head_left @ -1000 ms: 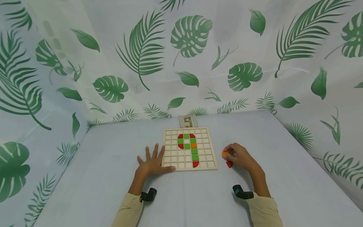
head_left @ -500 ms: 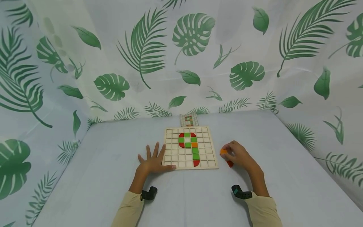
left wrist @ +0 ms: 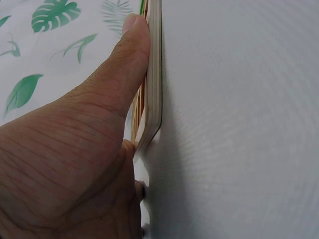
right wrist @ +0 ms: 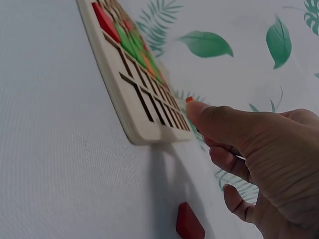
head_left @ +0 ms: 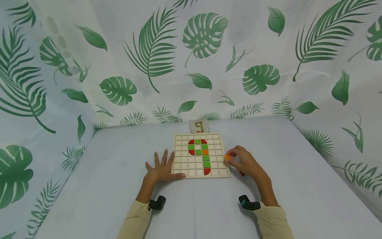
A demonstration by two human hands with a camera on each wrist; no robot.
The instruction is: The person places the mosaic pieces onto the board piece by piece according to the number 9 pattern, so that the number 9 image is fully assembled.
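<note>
A wooden grid board (head_left: 182,168) lies mid-table, with green, red and orange tiles forming a 9 in its cells. My left hand (head_left: 161,171) rests spread at its lower left corner, thumb along the front edge in the left wrist view. An orange tile (head_left: 227,157) is pinched between thumb and fingertips of my right hand (head_left: 244,162), at the board's right edge. Only a sliver of that tile shows in the right wrist view. On the table beneath this hand lies a red tile (right wrist: 190,222), mostly hidden in the head view.
Behind the board stands a small card (head_left: 199,126) printed with a 9 on a grid. A white cloth covers the table (head_left: 125,159). Leaf-printed fabric (head_left: 206,66) rises at the back and both sides.
My right hand has moved left with the orange tile, from beside the red tile to the board's right edge. My left hand stays at the board's corner.
</note>
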